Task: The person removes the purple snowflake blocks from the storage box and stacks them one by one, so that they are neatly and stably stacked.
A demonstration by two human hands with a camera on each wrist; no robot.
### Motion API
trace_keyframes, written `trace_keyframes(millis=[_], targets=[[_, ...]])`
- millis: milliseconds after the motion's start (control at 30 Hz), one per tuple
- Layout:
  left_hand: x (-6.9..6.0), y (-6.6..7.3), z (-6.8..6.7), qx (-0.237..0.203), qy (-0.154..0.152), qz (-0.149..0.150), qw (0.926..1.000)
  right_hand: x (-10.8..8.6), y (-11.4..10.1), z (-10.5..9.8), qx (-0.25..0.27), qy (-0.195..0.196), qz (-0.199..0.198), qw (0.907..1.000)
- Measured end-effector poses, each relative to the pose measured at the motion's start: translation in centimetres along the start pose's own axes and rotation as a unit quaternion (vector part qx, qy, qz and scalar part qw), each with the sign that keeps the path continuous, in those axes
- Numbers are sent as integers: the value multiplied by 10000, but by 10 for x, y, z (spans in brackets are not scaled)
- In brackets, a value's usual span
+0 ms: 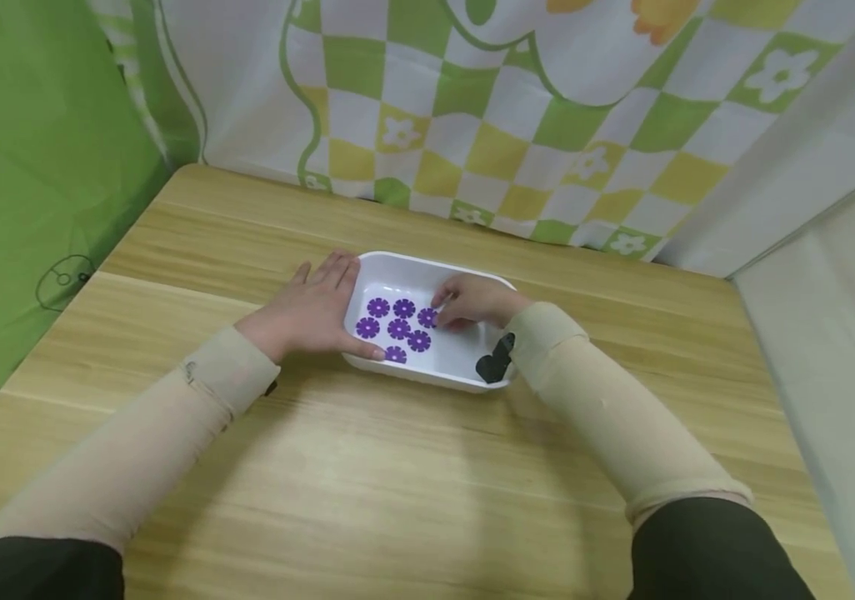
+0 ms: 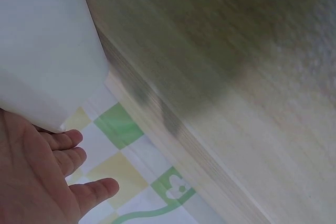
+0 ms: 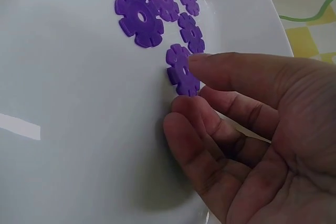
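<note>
In the head view, my left hand (image 1: 315,312) rests spread against the left end of the white tray (image 1: 442,379), fingers straight toward its back corner and thumb over the front rim. The left wrist view shows the fingers of that hand (image 2: 44,171) extended beside the tray's outer wall (image 2: 47,40). My right hand (image 1: 476,300) reaches inside the tray. Its curled fingers and thumb (image 3: 252,129) pinch the edges of a purple notched disc (image 3: 179,69), which appears to lie flat. Several more purple discs (image 1: 399,329) lie flat in the left half, close together.
A black object (image 1: 493,360) sits in the tray's front right corner, beside my right sleeve. The tray stands on a wooden table (image 1: 367,467). Behind the table hangs a checked curtain (image 1: 495,150); green fabric (image 1: 22,125) hangs on the left.
</note>
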State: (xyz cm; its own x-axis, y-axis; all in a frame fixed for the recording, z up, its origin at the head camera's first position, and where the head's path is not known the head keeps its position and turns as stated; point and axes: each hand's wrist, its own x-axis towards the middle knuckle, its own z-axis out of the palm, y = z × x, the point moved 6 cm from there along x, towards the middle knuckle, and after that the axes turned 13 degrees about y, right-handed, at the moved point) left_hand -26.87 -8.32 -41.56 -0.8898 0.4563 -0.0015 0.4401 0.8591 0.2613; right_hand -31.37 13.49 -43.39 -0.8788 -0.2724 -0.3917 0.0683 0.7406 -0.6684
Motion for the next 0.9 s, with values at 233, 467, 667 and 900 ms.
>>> trace_keyframes(millis=[233,467,667,900], targets=[[0,-1,0,30,-21,0,10000,10,-6,2,-1304,-1,-328,9909],[-1,0,1,2,-75,7,10000,9,-17,8,-2319,115,-665,9704],[0,3,-2,-40,-61,11,10000,3,-26,11,-2397,180,-792,9675],[-1,0,-1,59,-70,-5,10000,3,-30,15,-2347,110,-888,9679]])
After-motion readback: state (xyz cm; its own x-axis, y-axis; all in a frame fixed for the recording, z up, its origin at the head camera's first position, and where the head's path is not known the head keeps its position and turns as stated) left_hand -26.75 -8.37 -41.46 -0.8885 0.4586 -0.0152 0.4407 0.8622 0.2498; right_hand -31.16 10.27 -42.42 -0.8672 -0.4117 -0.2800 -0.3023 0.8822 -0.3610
